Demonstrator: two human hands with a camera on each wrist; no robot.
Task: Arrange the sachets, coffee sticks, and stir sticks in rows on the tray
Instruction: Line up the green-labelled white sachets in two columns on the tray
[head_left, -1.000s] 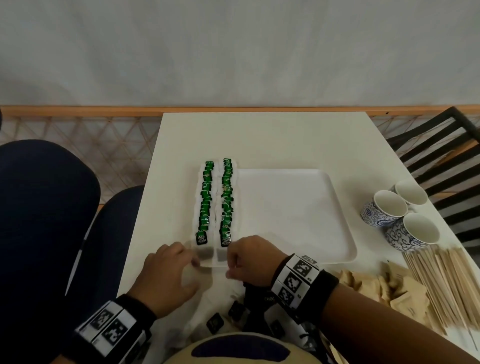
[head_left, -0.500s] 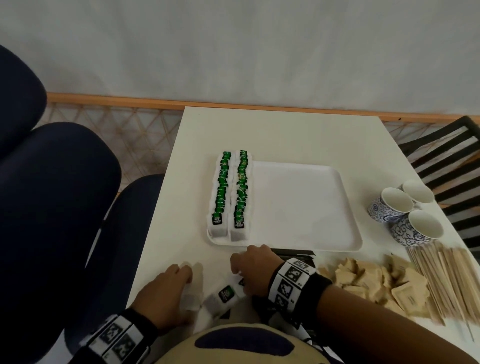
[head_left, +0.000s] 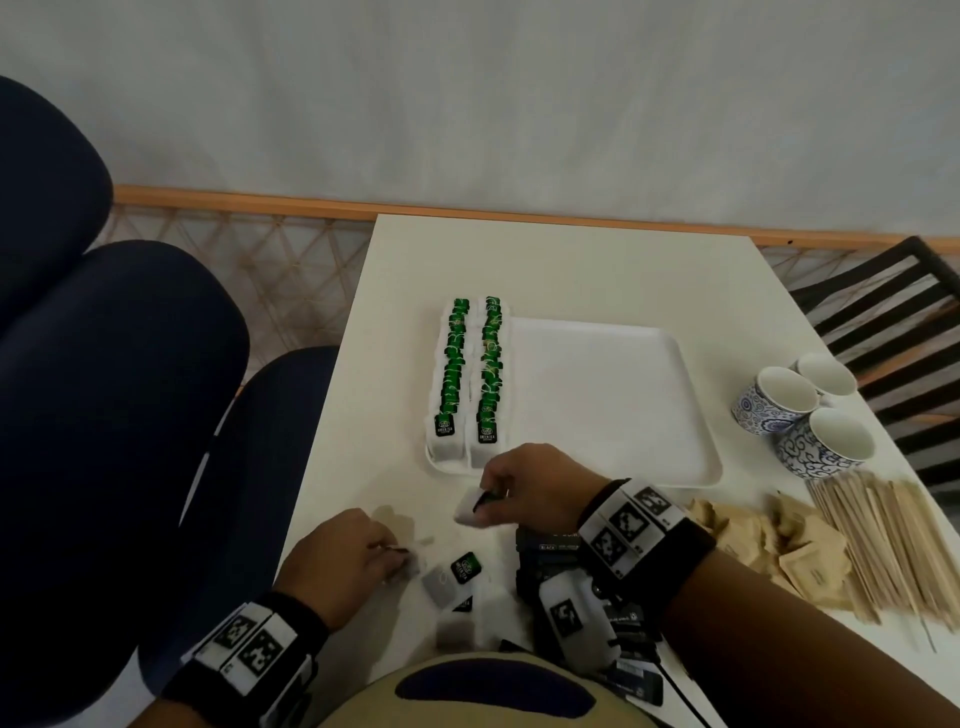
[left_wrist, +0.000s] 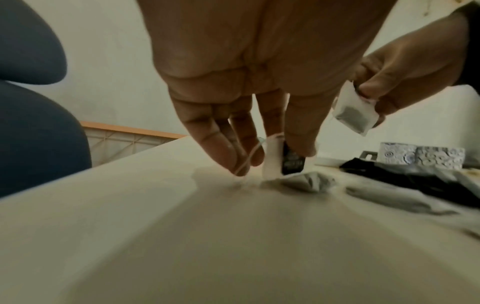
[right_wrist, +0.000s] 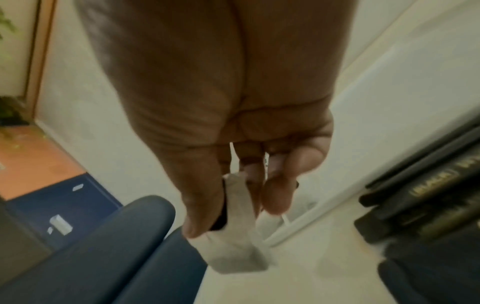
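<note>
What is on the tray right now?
Two rows of green tea bags fill the left edge of the tray; the rest shows bare. The right hand covers part of its near rim.

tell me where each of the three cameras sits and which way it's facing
Head: on the head, looking down at the table and tray; both hands and banded wrists show.
Left wrist: low over the table, looking along the left hand pinching a tea bag.
Right wrist: looking along the right hand holding a tea bag.
Shared: the left wrist and head views both show the right hand's bag.
</note>
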